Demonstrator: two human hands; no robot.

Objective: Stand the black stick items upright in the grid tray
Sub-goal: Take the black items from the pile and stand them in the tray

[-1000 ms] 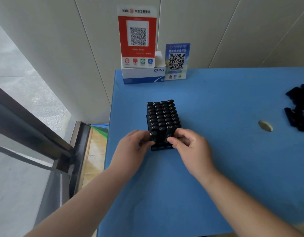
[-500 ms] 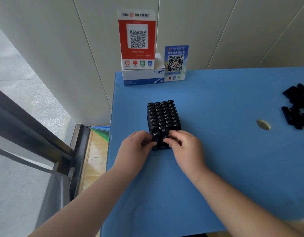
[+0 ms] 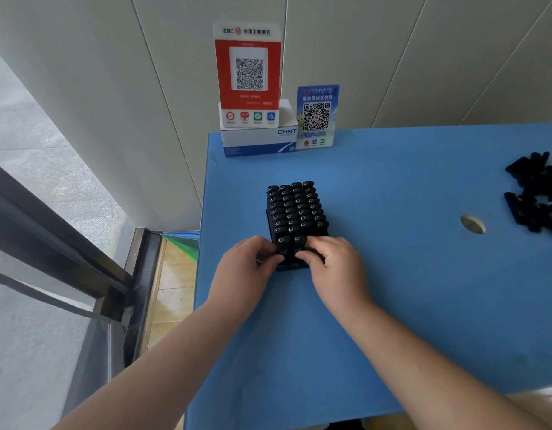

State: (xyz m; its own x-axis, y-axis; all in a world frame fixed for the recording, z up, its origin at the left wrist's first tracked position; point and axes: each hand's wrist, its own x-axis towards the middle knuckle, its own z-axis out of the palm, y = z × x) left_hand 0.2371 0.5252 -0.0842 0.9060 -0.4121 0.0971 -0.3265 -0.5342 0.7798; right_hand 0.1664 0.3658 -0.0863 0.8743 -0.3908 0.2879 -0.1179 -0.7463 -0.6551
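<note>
The table [image 3: 392, 305] is lying blue and flat, with its left edge running just left of the tray [image 3: 291, 268] and dropping to a floor strip and a dark window frame [image 3: 66, 243]. Its far edge is meeting the wall, where a white box [image 3: 256, 141] is sitting with a red sign [image 3: 248, 72] on top and a blue sign [image 3: 317, 117] leaning just beside it. Bare blue surface is stretching to the right of the tray as far as a round hole [image 3: 472, 224], and a wide bare stretch is lying between the tray and the near edge, crossed by both forearms.

The tray is sitting near the table's left side, closer to the far edge than the near one. It is nearly full: black sticks [image 3: 295, 209] are standing upright in four tight columns, their rounded tops each showing a small pale ring. The nearest row is only partly filled, and the tray's dark front lip is showing below the fingers.

The left hand [image 3: 246, 268] is curling its fingers around a stick at the tray's near left corner. The right hand [image 3: 333, 262] is pinching a stick in the near row beside it, with fingers bent. More loose sticks [image 3: 535, 193] are lying in a heap well apart, at the right edge.
</note>
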